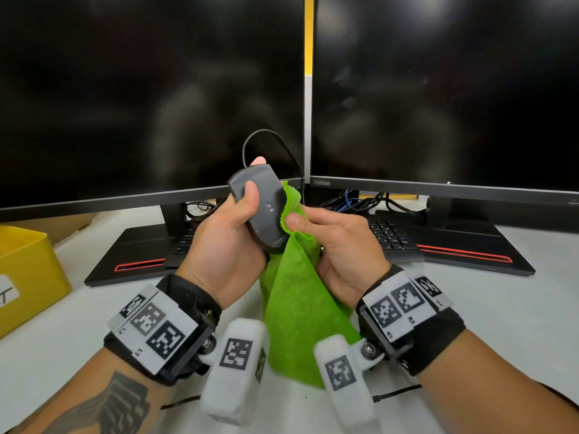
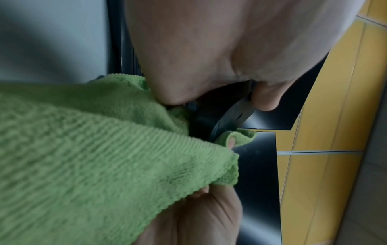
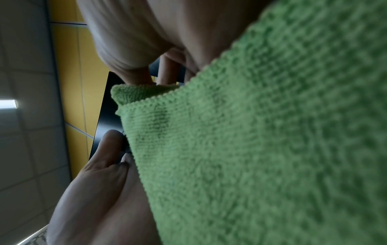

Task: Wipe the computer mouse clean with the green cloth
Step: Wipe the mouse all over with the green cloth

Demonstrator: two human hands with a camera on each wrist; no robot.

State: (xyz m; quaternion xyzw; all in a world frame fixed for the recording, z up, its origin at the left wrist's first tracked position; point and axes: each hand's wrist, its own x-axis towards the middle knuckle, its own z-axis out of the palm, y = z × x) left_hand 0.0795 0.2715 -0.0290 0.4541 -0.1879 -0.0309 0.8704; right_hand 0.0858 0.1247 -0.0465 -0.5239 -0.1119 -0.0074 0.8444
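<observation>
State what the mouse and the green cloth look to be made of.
Mouse: apparently hard plastic, matte dark grey; its rigid moulded underside shows seams and little glare.
Green cloth: soft textile, probably microfibre; the wrist views show a ribbed, fuzzy looped pile and a stitched edge, and it drapes limply.

The left hand (image 1: 232,236) grips the computer mouse (image 1: 260,208) underside-up above the desk (image 1: 470,308), thumb across its base. At the mouse's 3 o'clock the right hand (image 1: 338,245) pinches the green cloth (image 1: 297,296) against its edge — the rest hangs toward 6 o'clock. The cable (image 1: 266,136) loops toward 12 o'clock, probably running behind the two dark monitors (image 1: 141,89).
</observation>
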